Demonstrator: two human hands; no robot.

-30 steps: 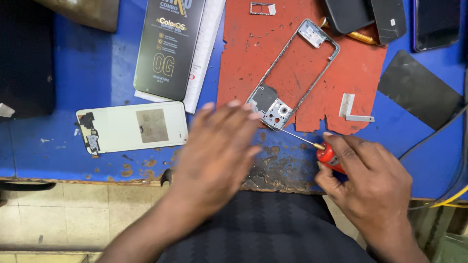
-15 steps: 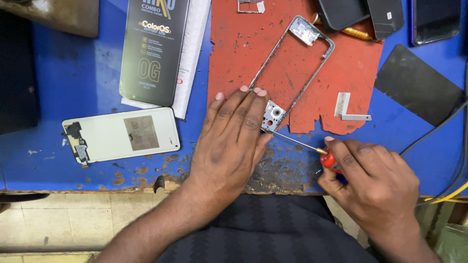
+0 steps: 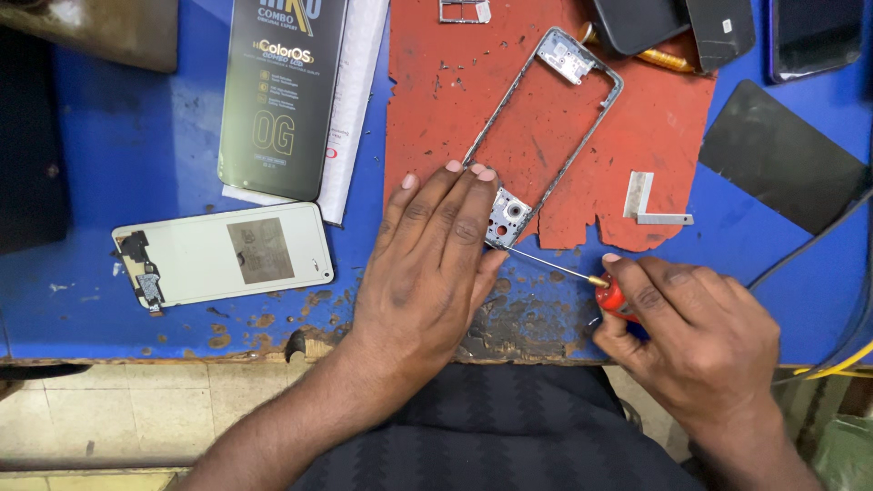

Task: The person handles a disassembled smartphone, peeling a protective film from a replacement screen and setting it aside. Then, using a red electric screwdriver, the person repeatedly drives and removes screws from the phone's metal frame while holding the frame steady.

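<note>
A bare metal phone frame (image 3: 582,123) lies tilted on a worn red mat (image 3: 473,100). My left hand (image 3: 427,264) lies flat, fingers together, pressing down on the frame's near corner. My right hand (image 3: 691,327) grips a small screwdriver (image 3: 582,275) with a red handle. Its thin shaft points left, with the tip at the frame's near corner beside my left fingers.
A white phone back panel (image 3: 227,255) lies on the blue bench (image 3: 109,155) at the left. A dark screen-protector package (image 3: 282,91) sits above it. A small L-shaped metal piece (image 3: 646,205), dark phones (image 3: 673,23), a black sheet (image 3: 782,155) and cables (image 3: 846,236) lie at the right.
My left hand has slid up and right over the frame's near corner. The screwdriver tip has followed to that corner. The camera view shifted slightly.
</note>
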